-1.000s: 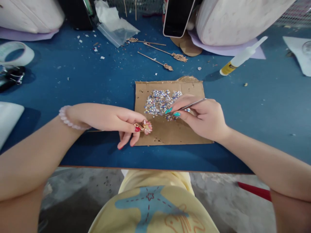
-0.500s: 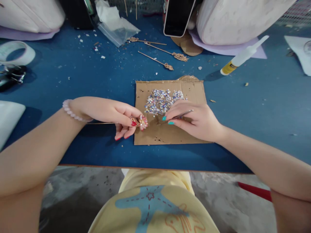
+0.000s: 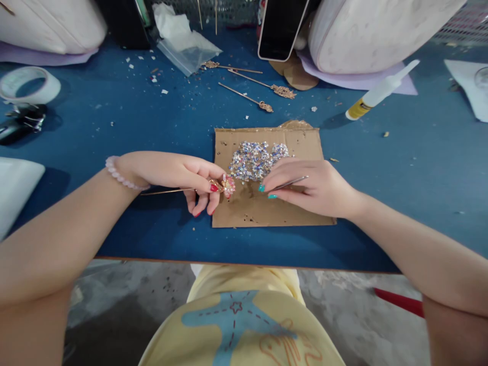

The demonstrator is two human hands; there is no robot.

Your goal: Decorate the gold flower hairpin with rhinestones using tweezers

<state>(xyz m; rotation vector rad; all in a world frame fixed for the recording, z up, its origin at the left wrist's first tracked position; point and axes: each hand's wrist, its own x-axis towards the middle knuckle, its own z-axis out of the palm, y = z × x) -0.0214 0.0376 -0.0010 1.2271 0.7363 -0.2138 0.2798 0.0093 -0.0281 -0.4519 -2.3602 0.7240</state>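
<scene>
My left hand (image 3: 190,178) pinches a gold hairpin whose pink, jewelled flower head (image 3: 229,186) points to the right. Its thin stem (image 3: 162,192) runs back left beneath my wrist. My right hand (image 3: 308,185) grips slim metal tweezers (image 3: 292,182) between thumb and fingers, slanting down to the left; their tips are hard to make out. Both hands are over or beside a piece of cardboard (image 3: 251,213). On it lies a spread of small glittering rhinestones (image 3: 249,160), partly covered by my right fingers.
Several gold hairpins (image 3: 282,91) lie behind the cardboard, near a plastic bag (image 3: 186,51). A glue bottle (image 3: 360,108) stands at the right. At the back is a phone (image 3: 280,30). Left are a tape roll (image 3: 30,84) and a black tool (image 3: 21,124). The table edge (image 3: 244,265) runs in front.
My left hand has shifted slightly right with the hairpin, its flower head turned a little. My right hand and the tweezers have moved slightly right too. The view has shifted a little.
</scene>
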